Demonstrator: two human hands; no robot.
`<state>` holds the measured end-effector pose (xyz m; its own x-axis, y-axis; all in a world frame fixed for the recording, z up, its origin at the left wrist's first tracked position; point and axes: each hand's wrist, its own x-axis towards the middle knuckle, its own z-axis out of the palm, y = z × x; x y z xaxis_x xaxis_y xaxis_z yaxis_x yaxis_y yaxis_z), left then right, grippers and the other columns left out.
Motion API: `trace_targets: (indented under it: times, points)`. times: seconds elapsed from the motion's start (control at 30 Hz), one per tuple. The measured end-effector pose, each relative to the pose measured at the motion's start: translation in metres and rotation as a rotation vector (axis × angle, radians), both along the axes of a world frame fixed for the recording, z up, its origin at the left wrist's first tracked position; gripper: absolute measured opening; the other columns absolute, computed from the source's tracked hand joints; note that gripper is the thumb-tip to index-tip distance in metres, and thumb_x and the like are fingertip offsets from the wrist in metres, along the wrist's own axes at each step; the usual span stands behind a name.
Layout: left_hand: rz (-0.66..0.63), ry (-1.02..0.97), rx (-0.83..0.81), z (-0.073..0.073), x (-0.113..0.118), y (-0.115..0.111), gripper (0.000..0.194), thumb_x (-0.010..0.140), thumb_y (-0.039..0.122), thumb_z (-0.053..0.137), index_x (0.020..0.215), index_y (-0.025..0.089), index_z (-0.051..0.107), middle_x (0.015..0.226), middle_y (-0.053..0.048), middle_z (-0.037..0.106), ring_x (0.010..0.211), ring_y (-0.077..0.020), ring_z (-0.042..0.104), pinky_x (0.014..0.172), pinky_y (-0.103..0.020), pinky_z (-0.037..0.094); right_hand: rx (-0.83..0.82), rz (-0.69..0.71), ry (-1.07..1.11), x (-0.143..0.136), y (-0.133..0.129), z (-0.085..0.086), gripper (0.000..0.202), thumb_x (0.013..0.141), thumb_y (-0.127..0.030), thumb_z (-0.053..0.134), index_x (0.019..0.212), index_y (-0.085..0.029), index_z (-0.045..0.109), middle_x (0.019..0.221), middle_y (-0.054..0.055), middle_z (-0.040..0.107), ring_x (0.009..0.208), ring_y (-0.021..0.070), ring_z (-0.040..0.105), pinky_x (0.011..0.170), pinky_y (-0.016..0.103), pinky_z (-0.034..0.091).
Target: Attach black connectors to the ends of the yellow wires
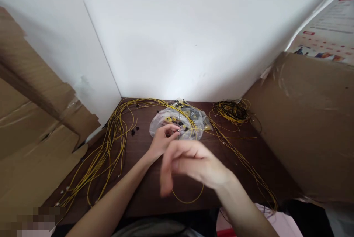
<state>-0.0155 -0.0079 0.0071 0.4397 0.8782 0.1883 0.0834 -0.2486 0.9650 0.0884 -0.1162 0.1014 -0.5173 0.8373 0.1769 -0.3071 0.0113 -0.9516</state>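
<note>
My left hand (163, 139) is at the near edge of a clear plastic bag (156, 122), its thumb and index finger pinched on a small dark piece (177, 130). Inside the bag lie small yellow and black parts. My right hand (190, 163) is nearer the camera and slightly blurred, with its fingers curled downward; whether anything is between them cannot be made out. Beneath it a thin yellow wire (189, 202) loops over the dark brown table (155, 192).
Long yellow wires (110, 144) spread over the table's left side, near small black pieces (134, 131). A coiled wire bundle (233, 111) lies at the back right, with more wires (243, 159) running forward. Cardboard (309, 126) stands at the right, more cardboard (33, 119) at the left.
</note>
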Motion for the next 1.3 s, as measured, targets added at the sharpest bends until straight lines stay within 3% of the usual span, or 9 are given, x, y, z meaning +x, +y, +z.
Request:
trace_targets:
  times: [0.1, 0.23, 0.37, 0.53, 0.67, 0.87, 0.97, 1.07, 1.3]
  points:
    - [0.021, -0.04, -0.071, -0.001, -0.001, 0.002, 0.021, 0.074, 0.027, 0.06, 0.089, 0.013, 0.063, 0.08, -0.006, 0.066, 0.057, -0.0117, 0.057, 0.046, -0.021, 0.047, -0.017, -0.319, -0.024, 0.024, 0.034, -0.012, 0.01, 0.08, -0.016, 0.053, 0.081, -0.016, 0.063, 0.071, 0.002, 0.066, 0.067, 0.013, 0.061, 0.067, 0.028, 0.049]
    - [0.006, -0.05, -0.126, -0.006, -0.002, 0.006, 0.027, 0.075, 0.032, 0.061, 0.096, 0.014, 0.06, 0.085, -0.006, 0.064, 0.047, -0.008, 0.052, 0.034, -0.019, 0.042, -0.017, -0.636, -0.142, 0.046, 0.073, -0.048, 0.008, 0.076, -0.017, 0.054, 0.076, -0.016, 0.061, 0.069, 0.001, 0.064, 0.064, 0.012, 0.059, 0.063, 0.025, 0.047]
    - [0.001, -0.027, -0.099, -0.006, -0.005, 0.009, 0.026, 0.076, 0.032, 0.06, 0.094, 0.014, 0.06, 0.086, -0.006, 0.063, 0.042, -0.0049, 0.049, 0.035, -0.018, 0.043, 0.067, -0.713, -0.3, 0.049, 0.088, -0.081, 0.012, 0.078, -0.028, 0.055, 0.079, -0.017, 0.061, 0.073, 0.003, 0.062, 0.065, 0.0133, 0.056, 0.057, 0.024, 0.044]
    - [0.008, 0.003, -0.063, -0.002, -0.006, 0.007, 0.024, 0.076, 0.03, 0.06, 0.093, 0.013, 0.06, 0.087, -0.005, 0.062, 0.047, -0.0057, 0.051, 0.036, -0.017, 0.045, 0.16, -0.77, -0.35, 0.045, 0.086, -0.1, 0.015, 0.083, -0.031, 0.052, 0.086, -0.019, 0.06, 0.075, 0.003, 0.062, 0.062, 0.0136, 0.055, 0.053, 0.024, 0.043]
    - [0.013, 0.012, -0.035, -0.001, -0.005, 0.004, 0.024, 0.074, 0.029, 0.061, 0.092, 0.013, 0.062, 0.083, -0.005, 0.06, 0.054, -0.0084, 0.053, 0.036, -0.017, 0.046, 0.252, -0.814, -0.384, 0.042, 0.082, -0.104, 0.014, 0.084, -0.029, 0.049, 0.085, -0.02, 0.06, 0.076, 0.003, 0.063, 0.062, 0.0136, 0.054, 0.058, 0.026, 0.044]
    - [0.039, 0.014, 0.042, 0.004, -0.01, 0.005, 0.027, 0.076, 0.027, 0.06, 0.099, 0.015, 0.065, 0.085, -0.005, 0.059, 0.045, -0.004, 0.049, 0.04, -0.018, 0.046, 0.347, -0.861, -0.461, 0.051, 0.079, -0.103, 0.014, 0.085, -0.026, 0.048, 0.085, -0.02, 0.06, 0.078, 0.003, 0.063, 0.069, 0.015, 0.057, 0.065, 0.027, 0.045]
    - [0.111, -0.026, 0.104, 0.008, -0.018, 0.009, 0.024, 0.076, 0.028, 0.061, 0.095, 0.015, 0.066, 0.085, -0.005, 0.061, 0.044, -0.0042, 0.05, 0.041, -0.019, 0.044, 0.369, -0.886, -0.485, 0.057, 0.082, -0.103, 0.016, 0.085, -0.025, 0.046, 0.083, -0.019, 0.061, 0.076, 0.003, 0.063, 0.07, 0.0152, 0.058, 0.066, 0.027, 0.045]
    - [0.204, -0.068, 0.111, 0.011, -0.025, 0.014, 0.022, 0.074, 0.028, 0.063, 0.09, 0.014, 0.066, 0.068, 0.0, 0.059, 0.042, -0.0052, 0.049, 0.043, -0.018, 0.043, 0.384, -0.917, -0.507, 0.064, 0.087, -0.102, 0.018, 0.085, -0.024, 0.045, 0.081, -0.018, 0.061, 0.076, 0.003, 0.063, 0.069, 0.0154, 0.058, 0.065, 0.027, 0.045]
    - [0.179, -0.086, 0.051, 0.01, -0.026, 0.012, 0.022, 0.071, 0.032, 0.066, 0.085, 0.015, 0.064, 0.057, 0.003, 0.056, 0.04, -0.0069, 0.048, 0.042, -0.019, 0.041, 0.553, -0.815, -0.735, 0.079, 0.084, -0.089, 0.024, 0.081, -0.013, 0.041, 0.077, -0.017, 0.064, 0.076, 0.004, 0.065, 0.072, 0.0163, 0.059, 0.066, 0.028, 0.043]
